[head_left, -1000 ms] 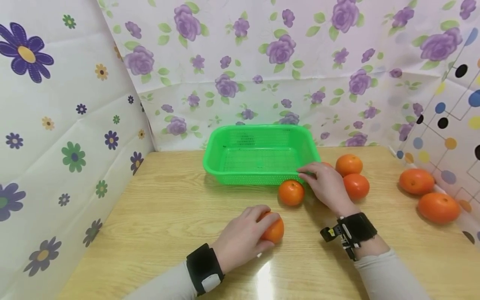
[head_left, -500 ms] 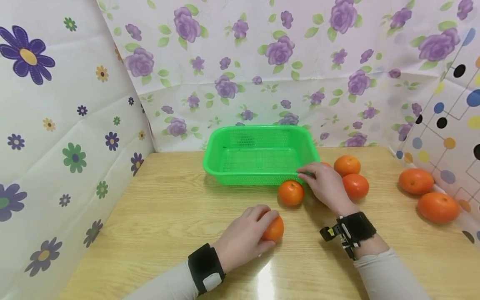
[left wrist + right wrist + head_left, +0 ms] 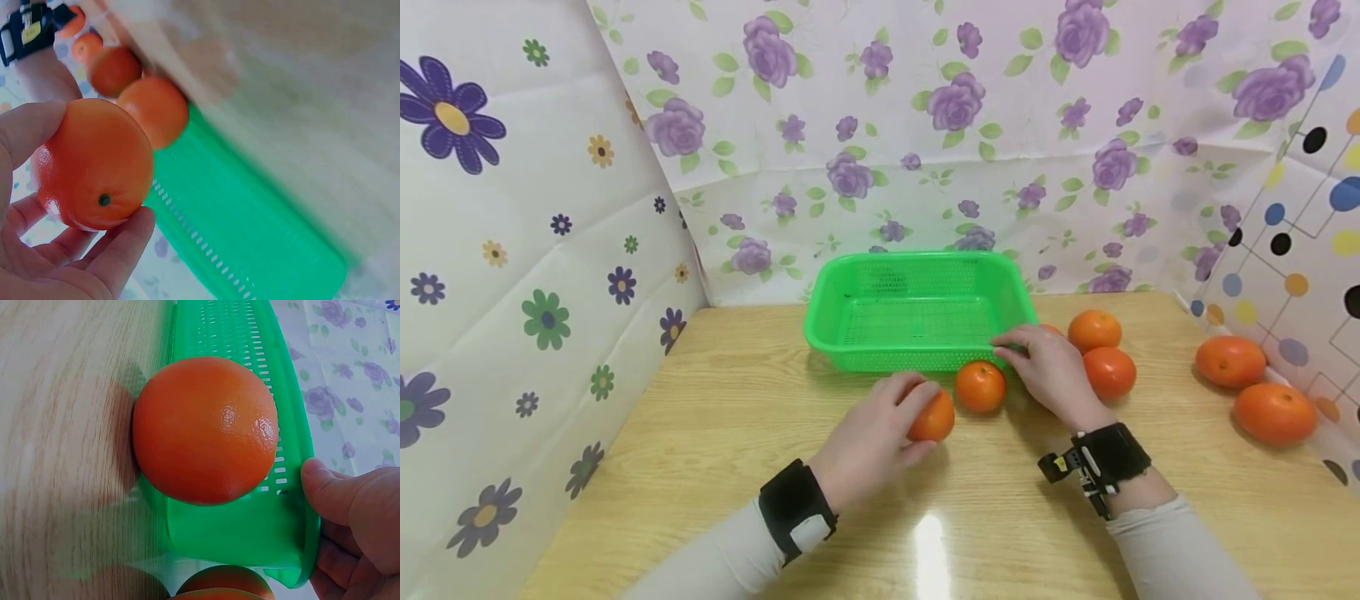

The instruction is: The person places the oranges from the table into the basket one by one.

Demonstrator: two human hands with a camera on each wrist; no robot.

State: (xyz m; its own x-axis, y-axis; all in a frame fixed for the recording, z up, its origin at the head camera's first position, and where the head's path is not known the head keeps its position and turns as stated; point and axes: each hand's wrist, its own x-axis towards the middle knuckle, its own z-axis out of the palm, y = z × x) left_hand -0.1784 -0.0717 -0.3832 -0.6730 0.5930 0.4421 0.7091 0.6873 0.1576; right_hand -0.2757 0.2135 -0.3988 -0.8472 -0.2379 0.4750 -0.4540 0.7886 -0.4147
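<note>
One orange [image 3: 938,417] is in the left hand [image 3: 867,437], at the middle of the table [image 3: 700,433], on the near side of the basket [image 3: 880,360]. The left thumb lies on one side of it and the fingers curl round the other, parted just by the fruit's width, a firm-looking hold; whether the orange touches the table is hard to tell.

A second orange [image 3: 981,386] sits just to its right and a little farther off, by the right end of the basket's near wall. There is one basket, green, with a perforated wall. The right hand [image 3: 1054,372] pinches its rim at the near right corner, thumb and fingers nearly together with the rim between.

To the right of the basket is a cluster of three: a mostly hidden fruit [image 3: 1052,329] behind the right hand, a far fruit [image 3: 1094,331] and a redder fruit [image 3: 1108,372] nearer. Well apart at the right edge lie two more, an upper fruit [image 3: 1230,362] and a nearer, larger-looking fruit [image 3: 1275,413], making seven in view.

Each wrist wears a black band, a left band [image 3: 797,507] and a right band [image 3: 1116,458]. Three patterned sheets surround the table: the daisy sheet [image 3: 580,333] left, the rose sheet [image 3: 910,200] far, the dotted sheet [image 3: 1318,275] right.
</note>
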